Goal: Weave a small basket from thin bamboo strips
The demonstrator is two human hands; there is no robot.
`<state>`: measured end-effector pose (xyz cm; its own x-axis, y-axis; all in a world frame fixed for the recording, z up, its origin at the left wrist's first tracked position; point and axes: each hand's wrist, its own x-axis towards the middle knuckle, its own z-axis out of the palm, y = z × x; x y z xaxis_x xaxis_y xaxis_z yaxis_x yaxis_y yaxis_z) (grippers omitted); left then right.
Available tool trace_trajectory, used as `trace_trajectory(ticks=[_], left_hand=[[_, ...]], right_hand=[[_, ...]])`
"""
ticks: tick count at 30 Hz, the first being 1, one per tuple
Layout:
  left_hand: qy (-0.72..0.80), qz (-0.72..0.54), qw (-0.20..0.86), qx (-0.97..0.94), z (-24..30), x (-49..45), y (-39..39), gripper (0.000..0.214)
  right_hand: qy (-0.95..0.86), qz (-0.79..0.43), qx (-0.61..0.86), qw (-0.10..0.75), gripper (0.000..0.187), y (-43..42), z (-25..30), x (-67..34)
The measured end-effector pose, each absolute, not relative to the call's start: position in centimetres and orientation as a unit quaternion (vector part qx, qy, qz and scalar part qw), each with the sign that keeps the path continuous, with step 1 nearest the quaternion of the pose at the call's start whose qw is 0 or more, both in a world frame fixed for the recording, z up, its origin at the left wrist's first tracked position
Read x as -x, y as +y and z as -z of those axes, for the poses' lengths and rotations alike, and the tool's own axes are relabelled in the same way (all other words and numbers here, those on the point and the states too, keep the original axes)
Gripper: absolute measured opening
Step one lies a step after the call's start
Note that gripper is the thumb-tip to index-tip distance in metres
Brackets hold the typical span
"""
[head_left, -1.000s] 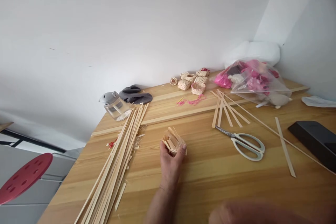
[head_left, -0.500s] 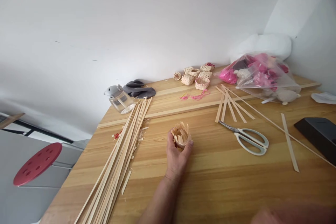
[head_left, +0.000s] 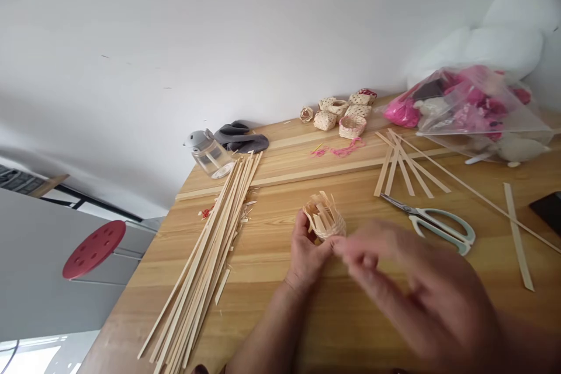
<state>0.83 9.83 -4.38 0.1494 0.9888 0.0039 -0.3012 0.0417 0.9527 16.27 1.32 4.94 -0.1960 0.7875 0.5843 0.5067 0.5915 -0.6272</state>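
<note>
My left hand [head_left: 309, 251] is closed round a small half-woven basket [head_left: 325, 220] of pale strips, held just above the wooden table [head_left: 272, 310]. Loose strip ends stick up out of the basket. My right hand [head_left: 412, 280] is blurred by motion just right of the basket, its fingers reaching towards the basket's side; whether they touch it is unclear. White-handled scissors [head_left: 433, 223] lie to the right of both hands.
A long bundle of thin wooden strips [head_left: 210, 257] lies on the left. Several finished small baskets [head_left: 342, 114], pink thread [head_left: 337, 151], a glass jar [head_left: 210, 155], a grey cloth [head_left: 241, 137], a plastic bag of pink things [head_left: 473, 108] stand at the back. A red stool [head_left: 94, 248] is beside the table.
My right hand has come up from the bottom edge towards the basket. The left hand has lifted and turned the basket a little; the view has shifted left.
</note>
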Motion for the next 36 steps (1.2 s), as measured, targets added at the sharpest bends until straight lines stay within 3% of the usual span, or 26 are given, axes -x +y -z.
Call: trace_trajectory(ticks=[3, 7, 10, 17, 23, 30, 36], left_hand=[[0.345, -0.512, 0.597, -0.512, 4.4, -0.7, 9.8, 0.073], [0.353, -0.498, 0.523, -0.594, 4.3, -0.8, 9.3, 0.059], [0.324, -0.506, 0.481, -0.639, 4.4, -1.1, 9.1, 0.053], [0.346, -0.465, 0.465, -0.67, 4.4, -1.4, 8.8, 0.058], [0.37, -0.446, 0.538, -0.611, 4.4, -1.1, 8.7, 0.068], [0.407, -0.427, 0.465, -0.66, 5.2, -1.0, 8.7, 0.065], [0.38, -0.422, 0.48, -0.669, 4.7, -0.6, 8.5, 0.085]], right_hand=[[-0.662, -0.221, 0.524, 0.489, 0.025, 4.7, -1.7, -17.8], [-0.666, -0.32, 0.507, 0.443, 0.059, 6.3, 2.5, -18.7], [-0.685, -0.321, 0.48, 0.443, 0.066, 6.1, 3.8, -18.8], [-0.7, -0.246, 0.501, 0.446, 0.057, 6.1, 4.3, -18.9], [-0.697, -0.298, 0.489, 0.432, 0.051, 6.1, 4.0, -19.9], [-0.697, -0.304, 0.484, 0.434, 0.067, 5.8, 3.9, -19.5], [-0.684, -0.342, 0.492, 0.416, 0.062, 6.2, 4.3, -20.4]])
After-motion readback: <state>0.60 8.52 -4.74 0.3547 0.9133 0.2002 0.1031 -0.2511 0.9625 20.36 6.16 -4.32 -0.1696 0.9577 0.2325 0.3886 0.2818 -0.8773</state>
